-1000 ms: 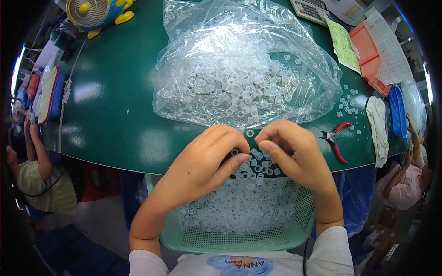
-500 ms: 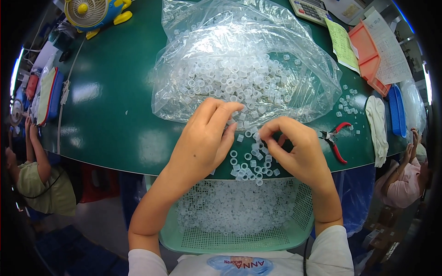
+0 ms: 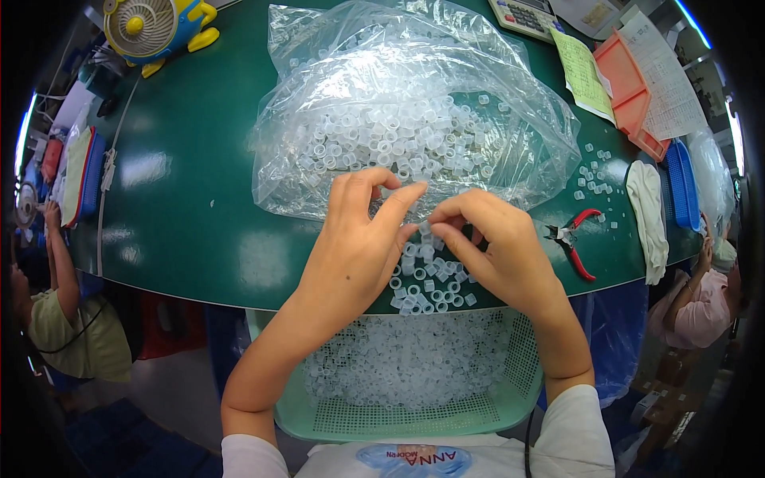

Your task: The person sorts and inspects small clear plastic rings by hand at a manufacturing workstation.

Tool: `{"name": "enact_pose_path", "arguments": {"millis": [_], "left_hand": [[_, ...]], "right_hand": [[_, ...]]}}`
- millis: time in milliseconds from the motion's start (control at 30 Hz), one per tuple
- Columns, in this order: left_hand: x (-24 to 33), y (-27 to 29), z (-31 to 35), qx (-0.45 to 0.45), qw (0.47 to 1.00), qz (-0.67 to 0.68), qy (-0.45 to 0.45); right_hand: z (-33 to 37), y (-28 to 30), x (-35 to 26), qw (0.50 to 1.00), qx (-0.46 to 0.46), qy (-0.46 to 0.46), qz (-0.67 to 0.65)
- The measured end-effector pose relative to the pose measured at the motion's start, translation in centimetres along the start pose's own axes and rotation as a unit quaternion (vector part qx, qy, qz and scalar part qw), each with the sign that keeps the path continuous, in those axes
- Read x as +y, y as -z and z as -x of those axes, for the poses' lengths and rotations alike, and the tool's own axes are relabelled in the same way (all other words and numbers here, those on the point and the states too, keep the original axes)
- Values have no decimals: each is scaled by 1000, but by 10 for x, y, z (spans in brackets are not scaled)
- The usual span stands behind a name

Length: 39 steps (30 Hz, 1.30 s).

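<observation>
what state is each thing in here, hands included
Left hand: fingers bent and apart
Right hand: thumb and forefinger close together; grip on a piece unclear
Loose translucent rings: scattered
Clear plastic bag: crumpled, partly filled
Green basket: holding many small pieces
Red-handled pliers: handles spread apart
White cloth: limp
Fan: running or off, cannot tell

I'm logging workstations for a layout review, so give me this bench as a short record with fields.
Left hand: fingers parted, near the bag
Right hand: thumb and finger close together at a small translucent piece; grip unclear
Clear bag: on the green table, with translucent rings inside
Loose pieces: near the table's edge
Green basket: many translucent bits inside
Right side: red-handled pliers, white cloth
</observation>
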<state>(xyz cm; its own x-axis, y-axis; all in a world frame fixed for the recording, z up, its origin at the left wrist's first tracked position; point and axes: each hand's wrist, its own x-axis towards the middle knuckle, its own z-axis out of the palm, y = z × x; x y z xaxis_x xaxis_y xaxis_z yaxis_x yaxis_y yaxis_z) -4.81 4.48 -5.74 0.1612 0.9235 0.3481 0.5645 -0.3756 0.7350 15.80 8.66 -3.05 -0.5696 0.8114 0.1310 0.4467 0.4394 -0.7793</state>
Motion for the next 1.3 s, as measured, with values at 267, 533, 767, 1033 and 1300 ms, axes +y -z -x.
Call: {"name": "enact_pose_path", "arguments": {"millis": [267, 533, 767, 1033, 1300], "left_hand": [[-2, 5, 2, -85, 993, 71, -46], [-5, -2, 0, 46, 984, -163, -62], [-10, 2, 4, -7, 997, 80, 22], [-7, 6, 0, 36, 999, -9, 28], [-11, 3, 2, -1, 998, -28, -63]], "right_hand": [[-20, 22, 30, 902, 168, 27, 396], [-26, 12, 20, 973, 74, 3, 217], [-7, 7, 4, 999, -8, -32, -35], [18, 18, -10, 998, -61, -12, -31], [-19, 4, 1, 991, 76, 74, 82]]}}
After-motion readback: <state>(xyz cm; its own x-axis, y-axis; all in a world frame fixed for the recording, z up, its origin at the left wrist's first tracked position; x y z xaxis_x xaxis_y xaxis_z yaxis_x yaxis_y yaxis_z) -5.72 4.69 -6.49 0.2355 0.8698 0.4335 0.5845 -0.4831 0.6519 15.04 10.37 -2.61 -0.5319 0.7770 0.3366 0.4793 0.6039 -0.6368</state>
